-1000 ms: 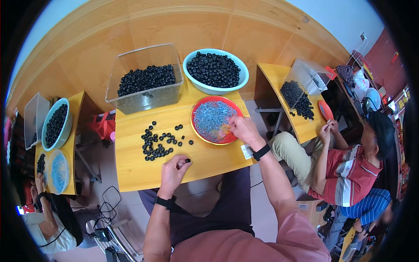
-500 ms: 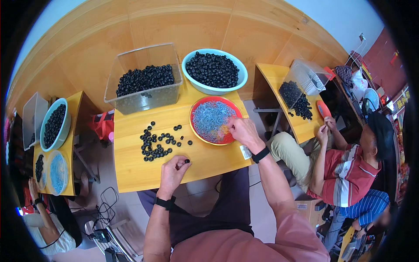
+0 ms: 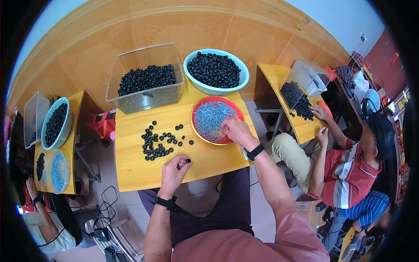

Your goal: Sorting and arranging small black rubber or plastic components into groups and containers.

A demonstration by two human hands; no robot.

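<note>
Above the front edge of the yellow table (image 3: 209, 163), my left hand (image 3: 173, 174) pinches a small black wheel-like piece (image 3: 188, 161) between thumb and fingers. My right hand (image 3: 238, 132) reaches into a red bowl (image 3: 217, 142) with a yellow rim. Its fingers are drawn together among many small thin blue-grey pieces (image 3: 211, 117); whatever they hold is hidden. Loose black round pieces (image 3: 159, 152) lie in a cluster on the table, left of the bowl and beyond my left hand.
At the back stand a clear plastic bin (image 3: 142, 102) and a light blue basin (image 3: 218, 91), both filled with black pieces. Side tables hold similar parts: one left (image 3: 72, 144), one right (image 3: 301, 131). A person in a red shirt (image 3: 349, 174) sits at the right one.
My right hand has shifted left, further into the red bowl. My left hand stays put with the black piece. The person at right has moved a hand to the black pieces there.
</note>
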